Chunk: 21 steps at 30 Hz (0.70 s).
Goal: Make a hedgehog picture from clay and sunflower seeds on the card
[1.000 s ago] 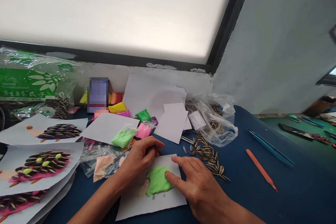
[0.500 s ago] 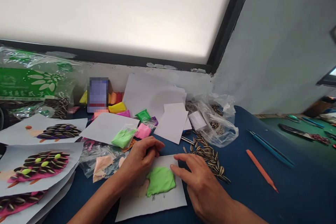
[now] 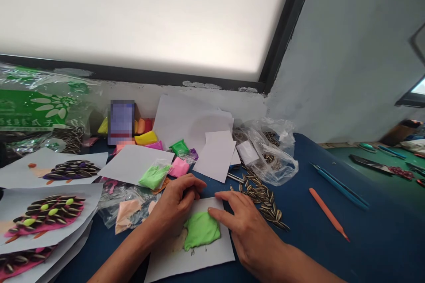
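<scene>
A flattened patch of bright green modelling clay (image 3: 202, 231) lies on a white sheet of paper (image 3: 172, 267), with pencil strokes below it and a beige patch at its left. My left hand (image 3: 181, 199) rests at the sheet's upper left, its fingers curled together; whether they hold anything is hidden. My right hand (image 3: 247, 225) is at the sheet's right edge, fingers stretched and apart, with the index or thumb tip at the clay's upper right edge. Loose sunflower seeds (image 3: 262, 196) lie just beyond my right hand.
Finished seed-and-clay pictures (image 3: 49, 216) are stacked at the left. Clay packets, including a green one (image 3: 154, 177) and a pink one (image 3: 179, 167), lie behind my left hand. A plastic bag of seeds (image 3: 272, 159), blue tweezers (image 3: 340, 188) and an orange clay tool (image 3: 328, 214) are at the right.
My right hand has shifted slightly left, its fingertip now over the clay's upper right edge. My left hand stays nearly in place. The whole view has shifted a little.
</scene>
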Available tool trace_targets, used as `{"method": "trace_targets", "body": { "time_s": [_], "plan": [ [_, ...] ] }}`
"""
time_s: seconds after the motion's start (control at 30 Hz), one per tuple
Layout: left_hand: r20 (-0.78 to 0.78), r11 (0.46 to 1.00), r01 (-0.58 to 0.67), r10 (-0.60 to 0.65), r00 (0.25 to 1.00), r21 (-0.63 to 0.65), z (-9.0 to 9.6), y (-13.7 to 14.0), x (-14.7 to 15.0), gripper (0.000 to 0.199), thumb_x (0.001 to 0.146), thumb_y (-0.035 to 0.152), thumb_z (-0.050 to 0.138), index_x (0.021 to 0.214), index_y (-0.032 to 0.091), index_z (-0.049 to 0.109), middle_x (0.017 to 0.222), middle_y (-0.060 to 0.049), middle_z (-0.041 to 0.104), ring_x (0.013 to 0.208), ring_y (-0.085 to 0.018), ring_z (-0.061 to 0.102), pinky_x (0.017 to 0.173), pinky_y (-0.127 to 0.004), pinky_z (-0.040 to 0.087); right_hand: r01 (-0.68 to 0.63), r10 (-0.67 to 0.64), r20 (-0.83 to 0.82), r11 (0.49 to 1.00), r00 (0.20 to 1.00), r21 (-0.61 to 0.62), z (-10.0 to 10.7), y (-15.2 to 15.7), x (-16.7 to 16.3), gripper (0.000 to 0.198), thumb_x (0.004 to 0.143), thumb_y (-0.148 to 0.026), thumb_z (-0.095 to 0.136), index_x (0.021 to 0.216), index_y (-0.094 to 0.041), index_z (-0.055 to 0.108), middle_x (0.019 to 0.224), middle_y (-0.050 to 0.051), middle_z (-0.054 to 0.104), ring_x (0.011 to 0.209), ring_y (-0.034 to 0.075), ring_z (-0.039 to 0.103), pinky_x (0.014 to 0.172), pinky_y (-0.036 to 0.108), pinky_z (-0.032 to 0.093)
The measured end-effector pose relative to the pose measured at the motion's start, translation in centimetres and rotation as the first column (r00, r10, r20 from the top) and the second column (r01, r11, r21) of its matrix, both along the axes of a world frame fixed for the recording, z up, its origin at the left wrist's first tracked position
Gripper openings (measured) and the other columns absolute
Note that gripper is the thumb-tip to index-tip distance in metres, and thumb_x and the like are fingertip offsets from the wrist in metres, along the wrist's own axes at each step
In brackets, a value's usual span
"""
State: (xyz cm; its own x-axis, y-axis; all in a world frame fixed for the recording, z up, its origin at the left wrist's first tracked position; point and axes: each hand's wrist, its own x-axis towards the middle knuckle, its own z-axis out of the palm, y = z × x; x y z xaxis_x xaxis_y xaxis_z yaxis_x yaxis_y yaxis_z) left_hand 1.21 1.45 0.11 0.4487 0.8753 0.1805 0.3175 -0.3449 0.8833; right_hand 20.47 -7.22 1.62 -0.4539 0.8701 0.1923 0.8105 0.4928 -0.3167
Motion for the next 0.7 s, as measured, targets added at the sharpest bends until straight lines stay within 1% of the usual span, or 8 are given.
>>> {"method": "trace_targets", "body": {
  "time_s": [0.07,0.13,0.27,0.33,0.47,0.63,0.7],
  "plan": [
    [0.003,1.0,0.0,0.0,1.0,-0.007,0.1,0.0,0.0,0.029,0.077,0.017,0.04,0.086,0.016,0.067,0.079,-0.004,0.066,0.072,-0.017,0.063,0.066,-0.028,0.049,-0.009,0.009,-0.007,1.0,1.0,-0.021,0.2,0.3,0.0,0.049,0.081,0.0,0.045,0.12,-0.02,0.066,0.131,0.016,0.054,0.122,0.027,0.048,0.101,0.046,0.042],
    [0.006,1.0,-0.003,0.003,1.0,-0.009,0.1,0.0,0.0,0.029,0.077,0.017,0.04,0.086,0.016,0.067,0.078,-0.004,0.065,0.072,-0.017,0.062,0.065,-0.028,0.049,-0.025,0.025,-0.023,1.0,0.999,-0.015,0.4,0.6,0.0,0.047,0.081,0.001,0.045,0.117,-0.02,0.068,0.13,0.016,0.054,0.121,0.026,0.049,0.101,0.046,0.043],
    [0.007,1.0,0.001,-0.001,1.0,-0.013,0.0,-0.1,0.0,0.028,0.078,0.018,0.04,0.087,0.016,0.067,0.079,-0.004,0.065,0.072,-0.017,0.062,0.066,-0.028,0.049,-0.043,0.043,-0.048,0.999,0.998,0.012,0.3,1.3,-0.1,0.049,0.08,0.002,0.047,0.119,-0.02,0.067,0.135,0.017,0.051,0.127,0.028,0.046,0.103,0.049,0.041],
    [0.002,1.0,0.002,-0.002,1.0,-0.013,-0.1,0.0,0.0,0.028,0.078,0.018,0.04,0.087,0.016,0.067,0.079,-0.004,0.065,0.072,-0.017,0.062,0.066,-0.029,0.049,-0.064,0.064,-0.045,0.998,0.997,0.006,0.1,1.4,-0.2,0.048,0.08,0.0,0.049,0.119,-0.02,0.067,0.137,0.018,0.05,0.128,0.029,0.045,0.104,0.05,0.04],
    [-0.009,1.0,0.004,-0.005,1.0,-0.013,-0.3,0.1,0.0,0.029,0.079,0.019,0.039,0.088,0.016,0.067,0.08,-0.005,0.066,0.073,-0.018,0.062,0.067,-0.03,0.049,-0.083,0.083,-0.036,0.996,0.996,-0.011,-0.2,1.5,-0.3,0.042,0.083,-0.003,0.05,0.114,-0.022,0.07,0.137,0.016,0.051,0.129,0.029,0.045,0.105,0.05,0.039],
    [0.002,1.0,0.0,0.0,1.0,-0.005,-0.2,0.1,0.0,0.028,0.079,0.018,0.04,0.086,0.018,0.067,0.081,-0.004,0.068,0.073,-0.017,0.062,0.067,-0.029,0.05,-0.094,0.094,-0.054,0.996,0.994,0.003,-0.1,1.9,-0.5,0.048,0.081,-0.001,0.051,0.121,-0.022,0.066,0.14,0.016,0.048,0.129,0.028,0.044,0.105,0.049,0.039],
    [0.013,1.0,-0.003,0.003,1.0,-0.008,-0.2,0.1,0.0,0.026,0.079,0.019,0.041,0.085,0.018,0.066,0.079,-0.004,0.067,0.072,-0.017,0.062,0.067,-0.029,0.05,-0.099,0.099,-0.041,0.995,0.994,0.003,0.0,2.0,-0.7,0.046,0.081,-0.001,0.052,0.12,-0.022,0.066,0.14,0.017,0.048,0.128,0.029,0.044,0.104,0.048,0.039]
  ]
}}
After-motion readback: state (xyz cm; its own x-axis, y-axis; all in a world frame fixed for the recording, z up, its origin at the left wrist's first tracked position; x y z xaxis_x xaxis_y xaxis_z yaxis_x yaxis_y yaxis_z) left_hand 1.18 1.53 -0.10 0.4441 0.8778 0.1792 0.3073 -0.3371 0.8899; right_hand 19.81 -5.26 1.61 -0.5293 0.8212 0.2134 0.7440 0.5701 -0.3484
